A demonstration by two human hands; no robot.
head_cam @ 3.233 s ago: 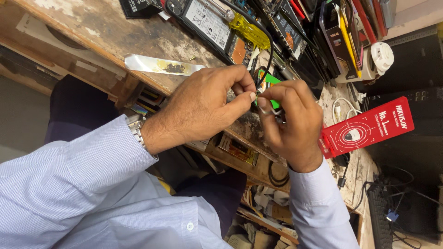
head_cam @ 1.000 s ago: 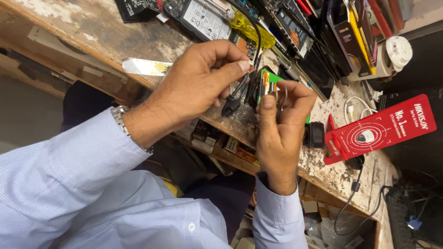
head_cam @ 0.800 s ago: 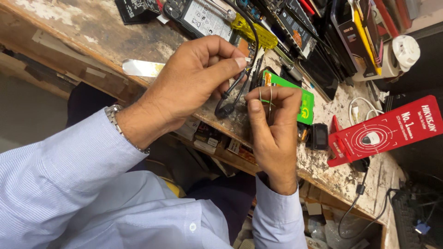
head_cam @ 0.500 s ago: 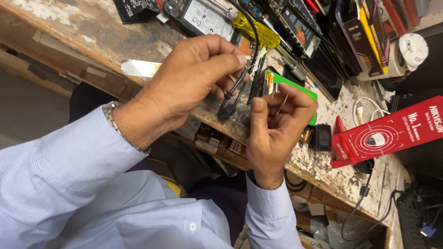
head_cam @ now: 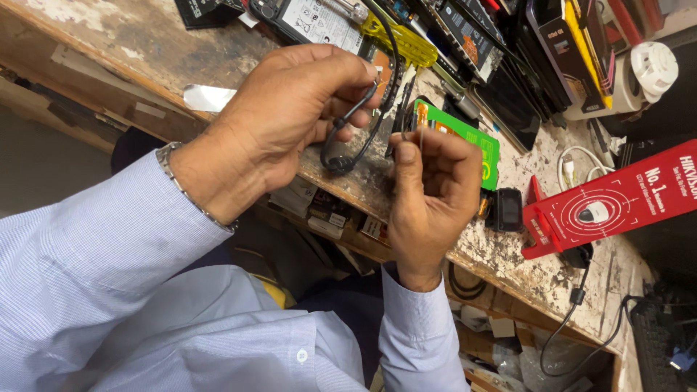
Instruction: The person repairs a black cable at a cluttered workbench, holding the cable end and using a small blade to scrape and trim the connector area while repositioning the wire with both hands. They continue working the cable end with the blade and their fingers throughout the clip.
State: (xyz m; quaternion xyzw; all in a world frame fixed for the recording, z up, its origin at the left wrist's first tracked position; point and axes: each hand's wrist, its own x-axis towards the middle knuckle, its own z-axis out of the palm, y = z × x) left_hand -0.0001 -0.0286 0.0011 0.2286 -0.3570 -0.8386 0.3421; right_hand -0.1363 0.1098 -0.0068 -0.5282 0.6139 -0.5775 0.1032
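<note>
Left hand (head_cam: 290,123) pinches a looped black cable (head_cam: 348,138) between thumb and fingertips, the loop dangling over the worn bench edge (head_cam: 131,65). Right hand (head_cam: 432,196), at its four o'clock, nips a thin wire end (head_cam: 420,134) upright between thumb and forefinger. Green packet (head_cam: 465,138) lies just behind, red box (head_cam: 617,203) off at three o'clock.

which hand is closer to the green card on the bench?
Right. The right hand is directly in front of the green card, overlapping its near edge in view. The left hand sits further off to the side, gripping a black cable.
</note>
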